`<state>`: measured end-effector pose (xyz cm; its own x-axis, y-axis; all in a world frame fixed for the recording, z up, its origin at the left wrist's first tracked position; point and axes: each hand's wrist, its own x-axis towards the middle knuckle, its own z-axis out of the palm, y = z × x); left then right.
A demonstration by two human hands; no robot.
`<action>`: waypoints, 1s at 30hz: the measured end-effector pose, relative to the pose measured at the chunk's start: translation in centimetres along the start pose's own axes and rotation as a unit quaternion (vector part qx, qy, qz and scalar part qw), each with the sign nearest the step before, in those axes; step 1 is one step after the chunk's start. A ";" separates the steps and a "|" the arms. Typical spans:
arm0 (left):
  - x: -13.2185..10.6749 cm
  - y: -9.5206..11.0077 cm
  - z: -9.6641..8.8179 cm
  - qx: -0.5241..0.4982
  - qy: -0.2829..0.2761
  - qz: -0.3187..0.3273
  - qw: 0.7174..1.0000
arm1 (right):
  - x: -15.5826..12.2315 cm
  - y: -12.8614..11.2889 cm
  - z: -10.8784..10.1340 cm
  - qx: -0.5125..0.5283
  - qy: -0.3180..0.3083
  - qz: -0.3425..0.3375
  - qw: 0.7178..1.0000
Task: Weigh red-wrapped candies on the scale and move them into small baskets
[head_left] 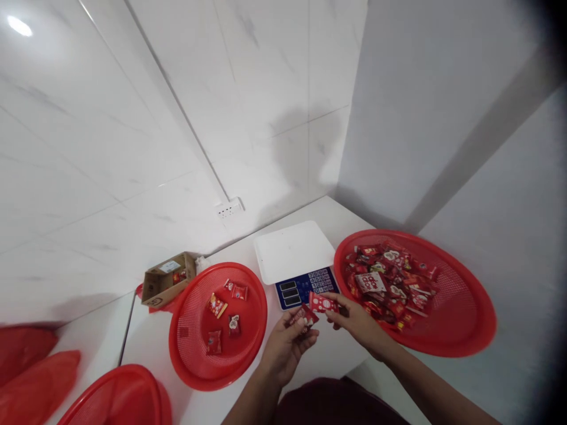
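Observation:
In front of the scale, my left hand (287,342) is closed on a dark red candy packet (305,317). Beside it, my right hand (354,319) pinches a red packet with white dots (322,303) between thumb and fingers. The two packets are close together, held above the table. Left of my hands, a red plastic basket (192,372) holds several small red packets (214,342) spread over its bottom. To the right, a larger red basket (460,348) contains a heap of wrapped candies (398,283) in red wrappers.
A digital scale with a white platform (295,251) and blue keypad stands behind my hands. A cardboard box (166,286) sits at the back left. Another red basket (133,378) and red plastic bags (44,378) are at lower left. Walls rise behind and right of the table (328,206).

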<state>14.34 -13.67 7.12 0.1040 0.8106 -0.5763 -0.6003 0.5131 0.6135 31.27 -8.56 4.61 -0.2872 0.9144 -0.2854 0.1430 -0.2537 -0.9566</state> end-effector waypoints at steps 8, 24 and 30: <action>0.1 0.8 0.8 -0.062 0.021 -0.025 0.998 | 0.1 -1.6 0.1 0.117 -0.029 0.034 0.992; 0.1 0.9 0.7 0.099 -0.071 -0.034 0.992 | -0.4 -2.2 -0.1 0.047 -0.043 -0.125 0.990; 0.2 0.8 1.4 0.131 -0.096 -0.015 0.987 | -0.7 -2.1 0.2 -0.016 -0.074 -0.168 0.983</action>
<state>15.02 -12.73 8.29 0.2818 0.8190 -0.4998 -0.3719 0.5734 0.7300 31.00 -8.73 6.79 -0.4584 0.8880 0.0378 0.0459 0.0661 -0.9968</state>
